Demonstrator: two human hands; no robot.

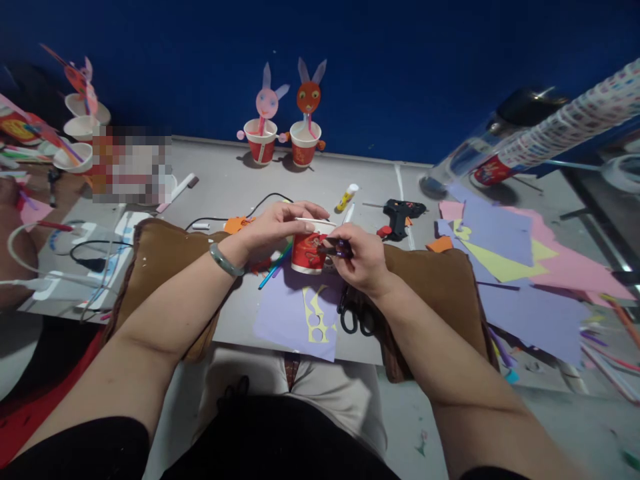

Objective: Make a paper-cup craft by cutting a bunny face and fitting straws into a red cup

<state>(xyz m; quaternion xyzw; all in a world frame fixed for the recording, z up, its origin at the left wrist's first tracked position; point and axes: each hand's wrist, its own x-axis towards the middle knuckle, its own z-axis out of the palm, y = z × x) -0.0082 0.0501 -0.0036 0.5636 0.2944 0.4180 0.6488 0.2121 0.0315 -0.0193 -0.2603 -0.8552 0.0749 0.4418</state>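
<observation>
My left hand (287,223) is wrapped round the rim and far side of a red paper cup (306,252) with a white rim, held upright above the table. In my right hand (361,257) is a small dark pointed tool (343,249) with a purplish handle, its tip against the cup's right side. My fingers hide much of it, so its exact kind cannot be made out. Below the cup lie a purple paper sheet (285,313) and a yellow paper scrap (317,333) with round holes. Black-handled scissors (357,321) rest below my right hand.
Two cup figures with rabbit heads (263,143) (305,143) stand at the back. A glue stick (347,198) and black glue gun (399,219) lie ahead. Coloured paper (505,233) and stacked cups (565,127) are right; a power strip (113,260) and another person's arm (20,247) left.
</observation>
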